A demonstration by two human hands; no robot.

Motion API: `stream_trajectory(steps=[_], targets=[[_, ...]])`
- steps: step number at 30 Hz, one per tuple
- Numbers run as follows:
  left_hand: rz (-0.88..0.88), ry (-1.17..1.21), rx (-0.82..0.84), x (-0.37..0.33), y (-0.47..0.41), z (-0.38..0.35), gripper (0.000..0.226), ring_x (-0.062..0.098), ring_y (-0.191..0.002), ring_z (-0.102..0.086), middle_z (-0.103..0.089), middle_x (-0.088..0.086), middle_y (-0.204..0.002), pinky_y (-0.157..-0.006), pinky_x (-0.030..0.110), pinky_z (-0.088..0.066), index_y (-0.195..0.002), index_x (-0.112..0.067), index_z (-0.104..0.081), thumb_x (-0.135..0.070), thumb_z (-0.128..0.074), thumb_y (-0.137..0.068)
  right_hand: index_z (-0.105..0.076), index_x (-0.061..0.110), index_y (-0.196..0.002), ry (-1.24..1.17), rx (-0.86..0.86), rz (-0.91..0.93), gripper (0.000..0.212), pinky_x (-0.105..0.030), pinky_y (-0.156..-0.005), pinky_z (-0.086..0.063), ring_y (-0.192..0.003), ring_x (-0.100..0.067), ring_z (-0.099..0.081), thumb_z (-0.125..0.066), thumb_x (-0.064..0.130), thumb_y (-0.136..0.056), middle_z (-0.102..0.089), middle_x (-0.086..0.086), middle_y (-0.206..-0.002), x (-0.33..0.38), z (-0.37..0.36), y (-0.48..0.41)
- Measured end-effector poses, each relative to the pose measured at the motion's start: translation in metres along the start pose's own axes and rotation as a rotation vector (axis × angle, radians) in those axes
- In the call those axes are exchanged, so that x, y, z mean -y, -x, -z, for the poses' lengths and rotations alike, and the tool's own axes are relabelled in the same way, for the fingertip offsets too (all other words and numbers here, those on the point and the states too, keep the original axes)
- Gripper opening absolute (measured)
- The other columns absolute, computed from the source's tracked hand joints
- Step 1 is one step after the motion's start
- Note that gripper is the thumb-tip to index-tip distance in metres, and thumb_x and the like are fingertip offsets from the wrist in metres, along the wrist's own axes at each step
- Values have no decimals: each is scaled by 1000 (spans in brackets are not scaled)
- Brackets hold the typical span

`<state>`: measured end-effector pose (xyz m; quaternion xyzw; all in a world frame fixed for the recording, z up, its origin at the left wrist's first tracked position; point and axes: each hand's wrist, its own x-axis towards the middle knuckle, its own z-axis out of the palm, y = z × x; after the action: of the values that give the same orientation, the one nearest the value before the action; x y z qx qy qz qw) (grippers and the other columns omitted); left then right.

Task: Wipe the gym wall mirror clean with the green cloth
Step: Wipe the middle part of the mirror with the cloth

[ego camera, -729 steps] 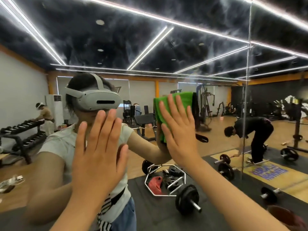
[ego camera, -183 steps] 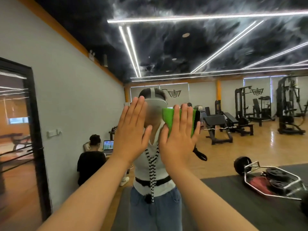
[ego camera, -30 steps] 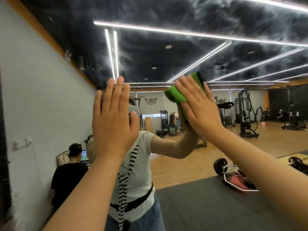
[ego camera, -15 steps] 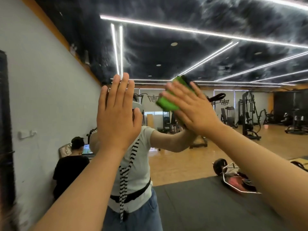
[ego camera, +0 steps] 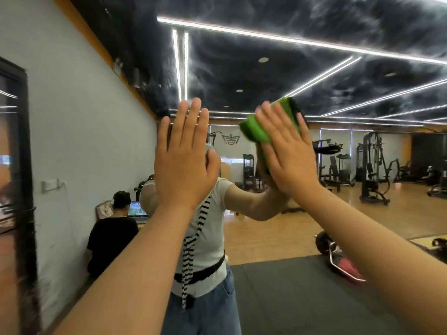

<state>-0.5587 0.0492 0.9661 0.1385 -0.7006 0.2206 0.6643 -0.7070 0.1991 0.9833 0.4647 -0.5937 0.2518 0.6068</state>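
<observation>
The wall mirror (ego camera: 350,213) fills nearly the whole head view and reflects the gym hall and me. My right hand (ego camera: 287,151) presses the folded green cloth (ego camera: 256,128) flat against the glass at head height, fingers straight and spread, tilted up to the left. Most of the cloth is hidden under the palm; its green edge shows above and left of the fingers. My left hand (ego camera: 183,155) lies flat on the glass beside it, fingers straight and pointing up, holding nothing.
A dark door frame (ego camera: 24,189) stands at the far left beside a grey wall. Reflected in the glass are a seated person (ego camera: 108,238) with a laptop, weight machines (ego camera: 372,170), a trap bar with plates (ego camera: 338,259) and a dark floor mat (ego camera: 302,298).
My right hand with the cloth has slid a little to the right and down on the glass, and its fingers point more upward. My left hand stays flat in about the same place.
</observation>
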Motion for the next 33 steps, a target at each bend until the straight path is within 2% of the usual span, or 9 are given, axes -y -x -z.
stream_trajectory(steps=[3, 8, 10, 16, 19, 21, 23, 29, 33], targets=[[-9, -10, -6, -1, 1, 0, 66, 25, -154, -16, -22, 9, -166, -124, 44, -8, -158, -9, -24, -25, -39, -96, -29, 22, -156, -102, -129, -319, 52, -39, -125, 1, -153, -14, -11, -28, 31, -104, -23, 1, -164, 43, -11, -5], [-58, -11, -11, 1, 1, -1, 64, 25, -153, -20, -26, 8, -165, -124, 44, -10, -158, -9, -27, -24, -37, -97, -34, 18, -155, 98, 52, 335, 50, -50, -123, -15, -151, -22, -25, -34, 29, -106, -31, -5, -161, 26, -14, 36], [-53, -19, -12, 1, 2, -2, 63, 26, -152, -23, -28, 9, -164, -123, 44, -11, -157, -9, -30, -25, -37, -97, -30, 20, -154, 153, 93, 420, 50, -47, -123, -12, -151, -20, -25, -34, 31, -105, -31, -3, -161, -3, -5, 34], [-33, -17, -6, -2, 1, -1, 61, 25, -151, -25, -32, 8, -162, -121, 46, -17, -155, -10, -34, -25, -38, -96, -24, 24, -157, -99, -156, -459, 54, -38, -124, 5, -153, -11, -7, -25, 33, -104, -18, 2, -166, 17, -4, -8], [-35, -1, -12, 0, 0, -1, 60, 24, -151, -24, -31, 7, -163, -121, 45, -16, -155, -10, -34, -25, -38, -96, -31, 19, -156, -18, -92, -141, 52, -44, -124, -3, -152, -21, -18, -28, 31, -106, -25, -5, -164, 52, -19, 15], [-41, -5, -11, 1, 0, 0, 60, 24, -151, -24, -31, 7, -163, -121, 45, -16, -155, -10, -34, -26, -36, -97, -32, 20, -154, 93, 34, 257, 49, -47, -123, -9, -151, -23, -24, -33, 31, -106, -30, -5, -162, 29, -15, 32], [-40, -18, -12, 0, 0, -1, 61, 24, -151, -25, -32, 8, -162, -120, 45, -17, -154, -10, -36, -27, -36, -96, -30, 22, -155, 153, 101, 427, 49, -47, -124, -11, -151, -21, -24, -32, 34, -107, -29, -3, -162, -5, -4, 28], [-36, 0, -7, -1, 0, 1, 60, 23, -151, -24, -33, 7, -162, -120, 43, -13, -153, -10, -38, -26, -39, -95, -28, 26, -155, -125, -175, -444, 53, -38, -124, 2, -153, -11, -11, -24, 34, -103, -23, 4, -164, 43, -10, -27], [-25, 2, -1, -1, 0, 1, 60, 20, -151, -22, -32, 6, -162, -120, 44, -15, -153, -10, -38, -27, -38, -96, -33, 20, -154, -61, -138, -145, 51, -46, -124, -10, -152, -19, -21, -30, 30, -104, -29, -3, -162, 80, -29, -3]])
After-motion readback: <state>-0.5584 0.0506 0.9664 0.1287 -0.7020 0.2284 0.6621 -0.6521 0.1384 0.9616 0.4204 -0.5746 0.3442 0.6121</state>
